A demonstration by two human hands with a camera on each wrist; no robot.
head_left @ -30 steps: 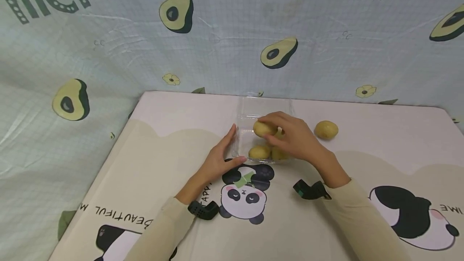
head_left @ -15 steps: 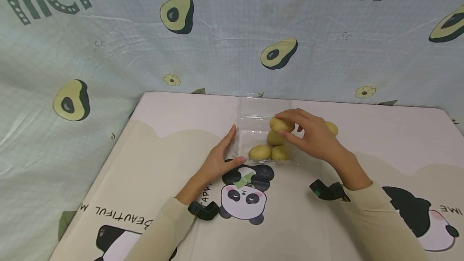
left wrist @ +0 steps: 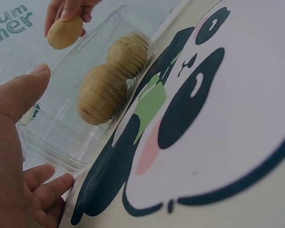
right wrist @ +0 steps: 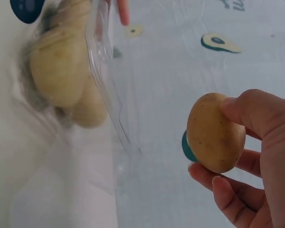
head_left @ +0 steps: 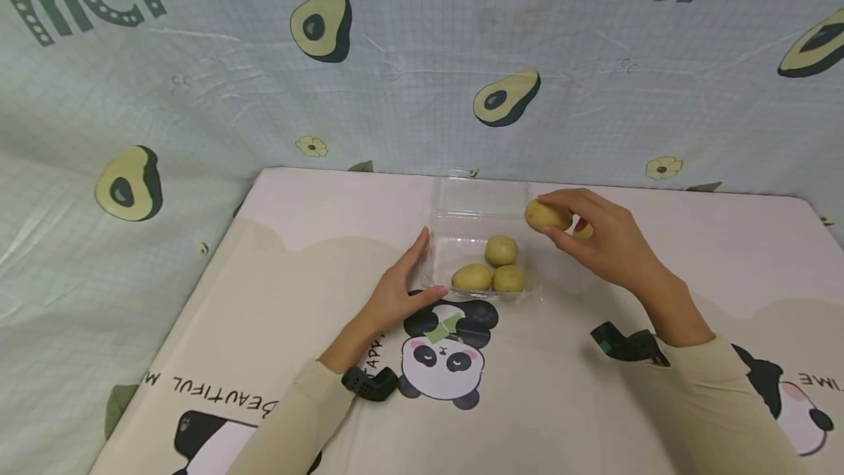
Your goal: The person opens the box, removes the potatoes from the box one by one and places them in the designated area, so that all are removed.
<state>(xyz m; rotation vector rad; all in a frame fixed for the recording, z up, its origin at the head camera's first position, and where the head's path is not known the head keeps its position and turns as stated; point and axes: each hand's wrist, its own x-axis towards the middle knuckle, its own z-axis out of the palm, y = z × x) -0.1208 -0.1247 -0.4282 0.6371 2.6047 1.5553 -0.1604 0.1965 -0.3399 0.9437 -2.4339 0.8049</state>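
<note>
My right hand (head_left: 609,240) pinches a potato (head_left: 549,217) between thumb and fingers, just right of a clear plastic box (head_left: 455,244). In the right wrist view, that potato (right wrist: 216,133) is oval and yellow-brown with small dark specks. Three more potatoes (head_left: 472,278) lie in the box, at its near and right side. My left hand (head_left: 393,295) rests against the box's left side, thumb at the near corner and fingers along the wall. Another potato (head_left: 583,232) shows behind my right hand, mostly hidden by it.
The box's clear lid (head_left: 483,195) lies folded back toward the far table edge. A panda-printed cloth (head_left: 527,402) covers the table. Behind it hangs a pale curtain (head_left: 409,42) with avocado prints. Each wrist wears a black camera (head_left: 371,384).
My right hand has moved right with the potato, from over the box to outside its right wall, uncovering the potatoes inside. My left hand stays in place.
</note>
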